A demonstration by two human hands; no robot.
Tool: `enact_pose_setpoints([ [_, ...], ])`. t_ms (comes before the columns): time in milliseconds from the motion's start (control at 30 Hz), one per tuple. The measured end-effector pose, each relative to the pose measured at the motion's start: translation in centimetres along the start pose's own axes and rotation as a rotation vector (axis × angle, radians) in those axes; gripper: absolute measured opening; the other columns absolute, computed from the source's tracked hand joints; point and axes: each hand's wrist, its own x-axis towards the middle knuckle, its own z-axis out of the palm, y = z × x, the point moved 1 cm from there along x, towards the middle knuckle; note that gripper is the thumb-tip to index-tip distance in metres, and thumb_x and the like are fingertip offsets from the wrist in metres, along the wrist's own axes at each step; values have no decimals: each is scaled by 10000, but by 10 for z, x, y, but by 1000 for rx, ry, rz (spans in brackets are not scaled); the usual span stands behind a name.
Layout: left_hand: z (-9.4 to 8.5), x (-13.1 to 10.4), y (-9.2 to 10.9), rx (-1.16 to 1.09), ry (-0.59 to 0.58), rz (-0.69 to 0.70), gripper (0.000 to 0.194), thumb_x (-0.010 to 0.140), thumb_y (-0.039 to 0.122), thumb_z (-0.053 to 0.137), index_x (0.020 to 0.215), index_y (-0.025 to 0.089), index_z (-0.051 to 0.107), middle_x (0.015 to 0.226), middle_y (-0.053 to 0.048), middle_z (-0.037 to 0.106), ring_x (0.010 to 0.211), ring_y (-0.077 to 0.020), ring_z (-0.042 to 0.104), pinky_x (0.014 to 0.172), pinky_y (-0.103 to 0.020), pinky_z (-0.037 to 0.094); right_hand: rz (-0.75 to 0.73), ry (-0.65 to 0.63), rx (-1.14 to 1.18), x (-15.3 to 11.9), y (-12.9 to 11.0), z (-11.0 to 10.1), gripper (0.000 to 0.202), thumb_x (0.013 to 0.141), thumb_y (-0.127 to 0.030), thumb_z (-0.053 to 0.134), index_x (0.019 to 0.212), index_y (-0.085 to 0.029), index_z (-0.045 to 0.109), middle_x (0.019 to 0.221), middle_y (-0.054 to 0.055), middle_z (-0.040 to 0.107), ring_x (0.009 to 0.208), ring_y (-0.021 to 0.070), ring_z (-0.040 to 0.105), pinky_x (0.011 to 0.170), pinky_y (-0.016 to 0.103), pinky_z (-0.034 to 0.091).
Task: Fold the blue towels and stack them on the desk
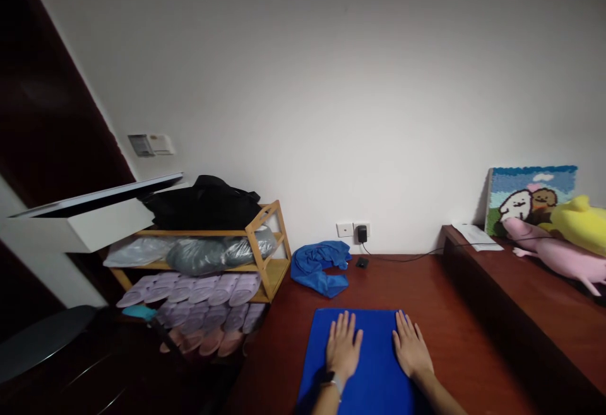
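Head view. The left hand (pixel 343 347) and right hand (pixel 411 345) lie side by side, palms down and fingers spread flat, on a blue folded cloth (pixel 369 364) spread on the red-brown desk (pixel 454 345); neither hand grips anything. Beyond the cloth, a crumpled blue garment (pixel 319 268) lies near the wall socket with its plugged-in charger (pixel 362 234). At left, a wooden rack (pixel 265 257) carries rows of pale slippers (pixel 199 292). At right, plush toys (pixel 563 244) rest on a raised ledge.
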Motion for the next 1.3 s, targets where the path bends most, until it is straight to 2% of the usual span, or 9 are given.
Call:
enact_pose_setpoints([
  [100, -28, -17, -67, 112, -26, -201, 662, 1034, 543, 193, 1601, 219, 305, 1683, -50, 251, 1566, -253, 227, 1282, -497, 221, 2, 16, 20, 0, 0, -1, 687, 1019, -439, 133, 1624, -122, 198, 1693, 39, 184, 1571, 201, 133, 1285, 427, 101],
  [233, -55, -69, -163, 249, 30, -367, 651, 1039, 466, 219, 1600, 141, 292, 1681, -87, 240, 1556, -257, 261, 1269, -474, 254, 12, 18, 19, 0, 1, 1, 686, 1019, -429, 148, 1622, -108, 202, 1693, 44, 199, 1572, 210, 136, 1286, 434, 93],
  [367, -61, -116, -216, 325, 81, -354, 629, 1023, 426, 267, 1583, 151, 341, 1663, -84, 303, 1544, -265, 299, 1265, -500, 247, 17, 13, -37, -1, 2, 8, 685, 1016, -427, 139, 1626, -121, 198, 1694, 32, 194, 1573, 211, 130, 1282, 430, 94],
  [600, -66, -126, -209, 278, 135, -362, 600, 1021, 433, 301, 1558, 189, 410, 1639, -82, 376, 1521, -242, 357, 1256, -477, 255, -10, -41, -153, 3, 5, -12, 649, 1020, -406, 198, 1622, -171, 244, 1688, 24, 234, 1569, 243, 158, 1272, 469, 109],
  [733, -68, -127, -207, 236, 184, -356, 580, 1022, 404, 311, 1543, 185, 441, 1623, -98, 413, 1503, -246, 391, 1248, -476, 271, 81, -32, -196, -18, -24, -25, 622, 1028, -380, 210, 1615, -182, 273, 1693, 46, 222, 1567, 283, 157, 1263, 493, 152],
  [867, -69, -129, -207, 209, 209, -345, 572, 1018, 393, 332, 1526, 168, 466, 1615, -107, 420, 1502, -256, 393, 1249, -491, 270, -13, 86, -144, -76, -74, 4, 608, 1038, -489, 213, 1613, -299, 264, 1696, 6, 197, 1565, 297, 150, 1260, 528, 165],
  [967, -70, -128, -206, 190, 211, -343, 569, 1019, 385, 335, 1525, 159, 465, 1610, -110, 425, 1501, -257, 396, 1248, -492, 278, -20, 97, -108, -114, -88, 28, 621, 1023, -563, 250, 1603, -342, 276, 1689, 1, 208, 1560, 312, 167, 1253, 568, 169],
  [1100, -70, -128, -206, 193, 193, -343, 573, 1021, 371, 327, 1532, 142, 445, 1615, -113, 410, 1502, -254, 394, 1245, -497, 290, -36, 70, -97, -124, -63, 30, 628, 1013, -584, 238, 1602, -368, 261, 1680, -25, 236, 1559, 285, 177, 1257, 564, 163],
  [1300, -65, -127, -209, 225, 196, -345, 578, 1014, 381, 328, 1532, 155, 452, 1617, -105, 409, 1498, -253, 400, 1240, -494, 295, 73, 50, -127, -91, 35, 18, 645, 994, -580, 224, 1609, -385, 235, 1685, -73, 203, 1564, 266, 151, 1259, 535, 178],
])
